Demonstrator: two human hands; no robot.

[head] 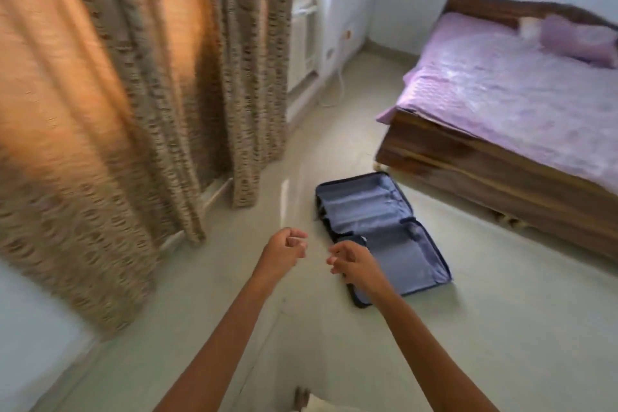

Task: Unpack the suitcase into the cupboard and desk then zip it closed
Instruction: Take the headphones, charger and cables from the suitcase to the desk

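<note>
Standing over the room, the person holds both arms out ahead, the left hand (285,250) and right hand (351,261) close together, fingers loosely curled and gripping nothing. The suitcase (384,231) lies opened flat on the floor (200,278), ahead and a little to the right, just beside the bed (501,94); its blue lining looks bare. Its opened length runs away from the person, slanting from near right to far left. The right hand overlaps the near half in view and seems the nearer; the left hangs over bare floor. Closing it likely means stooping, folding one half over the other and running the zip.
</note>
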